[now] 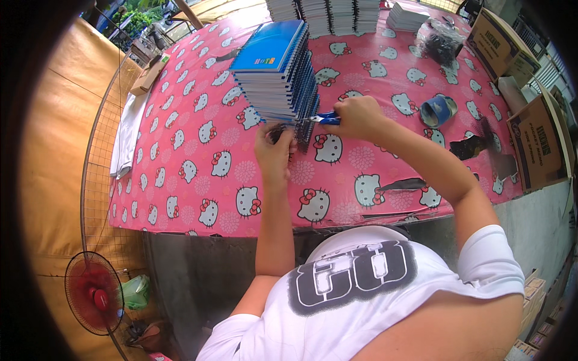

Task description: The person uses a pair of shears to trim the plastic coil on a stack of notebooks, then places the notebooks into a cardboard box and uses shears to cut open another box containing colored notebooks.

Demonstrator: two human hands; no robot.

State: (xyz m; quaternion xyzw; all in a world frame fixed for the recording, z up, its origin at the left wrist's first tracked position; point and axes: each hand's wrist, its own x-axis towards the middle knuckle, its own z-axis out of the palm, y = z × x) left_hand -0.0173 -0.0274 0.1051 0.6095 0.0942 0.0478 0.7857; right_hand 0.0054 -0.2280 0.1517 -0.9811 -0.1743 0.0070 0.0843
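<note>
A tall stack of spiral notebooks (269, 48) with blue covers and dark coil bindings stands on the pink table, its coils facing right. My left hand (276, 150) is closed at the stack's near lower corner, pinching the edge of a low spiral notebook; part of what lies in its fingers is hidden. From the right, my right hand (361, 117) grips blue-handled pliers (326, 118). Their metal jaws point left and reach the coils low on the stack, close to my left fingertips. Whether the jaws touch a wire is too small to tell.
More spiral-bound stacks (316, 15) and a pile of pages (407, 16) stand at the far side. A blue roll (439, 112), a clear plastic bag (441, 42) and cardboard boxes (539, 135) are on the right. A fan (94, 293) stands at lower left.
</note>
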